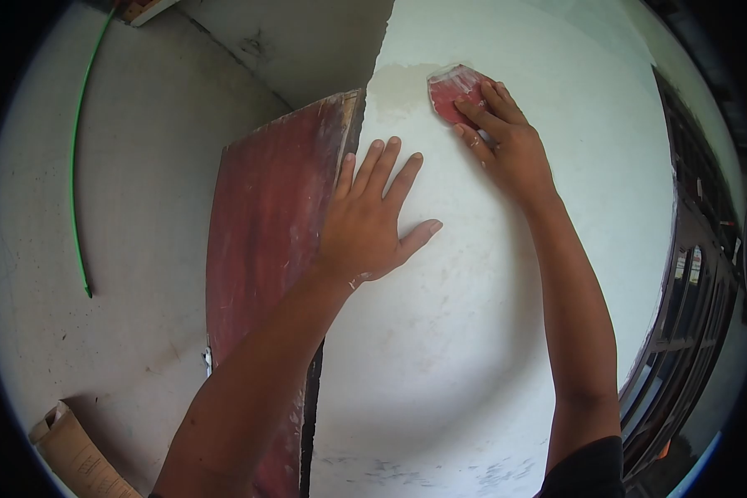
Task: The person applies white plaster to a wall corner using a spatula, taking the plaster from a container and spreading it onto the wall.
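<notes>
1. Nearest the camera, the person's left forearm rises from the bottom edge of the view, crossing in front of a red board (pixel 266 249) that stands on edge against the corner of the wall.
2. The left hand (pixel 372 217) lies flat on the white wall (pixel 473 332), palm down — its fingers (pixel 388 166) are spread and straight, the thumb angled out to the right. It holds nothing; the heel of the hand sits just beside the board's right edge.
3. The right hand (pixel 506 141) reaches higher up the same wall, its arm coming in from the lower right past a dark sleeve (pixel 585 469).
4. Its fingers (pixel 481 116) are close together and press a small red sanding pad (pixel 452 90) flat against the wall. The fingertips cover the pad's lower right part; its upper left part shows.
5. The pad sits at the right edge of a duller, beige patch (pixel 398 91) — a rougher area than the smooth white around it — near the top of the view, just right of the board's upper corner.
6. The two hands are near each other but do not touch.
7. To the left, the grey floor (pixel 141 207) carries a thin green line (pixel 79 166) curving along it and a piece of cardboard (pixel 75 456) at the lower left.
8. At the far right stands a dark window frame (pixel 689 274) with bars.
</notes>
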The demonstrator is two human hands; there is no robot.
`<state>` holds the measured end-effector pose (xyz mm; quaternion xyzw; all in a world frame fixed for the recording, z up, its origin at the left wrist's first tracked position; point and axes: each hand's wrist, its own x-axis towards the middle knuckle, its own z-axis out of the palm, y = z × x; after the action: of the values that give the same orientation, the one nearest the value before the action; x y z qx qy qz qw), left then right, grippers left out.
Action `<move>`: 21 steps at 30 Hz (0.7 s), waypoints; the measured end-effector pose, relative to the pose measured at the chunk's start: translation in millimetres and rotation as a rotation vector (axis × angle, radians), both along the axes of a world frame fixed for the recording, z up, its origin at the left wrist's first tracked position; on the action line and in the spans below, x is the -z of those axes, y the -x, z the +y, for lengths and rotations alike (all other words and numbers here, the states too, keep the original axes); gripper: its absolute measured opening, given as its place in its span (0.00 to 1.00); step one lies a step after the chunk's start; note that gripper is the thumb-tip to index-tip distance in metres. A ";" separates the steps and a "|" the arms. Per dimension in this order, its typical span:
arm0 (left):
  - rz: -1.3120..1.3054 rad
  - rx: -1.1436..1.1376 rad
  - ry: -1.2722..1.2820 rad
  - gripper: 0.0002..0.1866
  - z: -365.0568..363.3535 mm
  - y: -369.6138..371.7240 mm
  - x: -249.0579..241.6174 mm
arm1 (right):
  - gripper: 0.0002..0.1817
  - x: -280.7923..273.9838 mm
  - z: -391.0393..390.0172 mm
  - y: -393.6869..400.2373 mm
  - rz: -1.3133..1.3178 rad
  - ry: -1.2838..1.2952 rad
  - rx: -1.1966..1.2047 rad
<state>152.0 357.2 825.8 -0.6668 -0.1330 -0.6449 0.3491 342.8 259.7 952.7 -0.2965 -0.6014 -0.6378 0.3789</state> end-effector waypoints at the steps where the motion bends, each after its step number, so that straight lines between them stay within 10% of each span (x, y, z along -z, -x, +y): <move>1: 0.006 0.001 0.007 0.42 -0.4 0.0 0.8 | 0.20 5.5 -1.3 -3.3 0.025 0.036 0.010; 21: 0.011 0.015 0.018 0.40 -1.3 -0.6 1.7 | 0.18 24.2 -20.3 -31.9 0.072 0.074 -0.014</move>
<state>152.6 355.9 824.1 -0.6745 -0.1318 -0.6424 0.3391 374.7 239.4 928.5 -0.3290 -0.6124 -0.6016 0.3935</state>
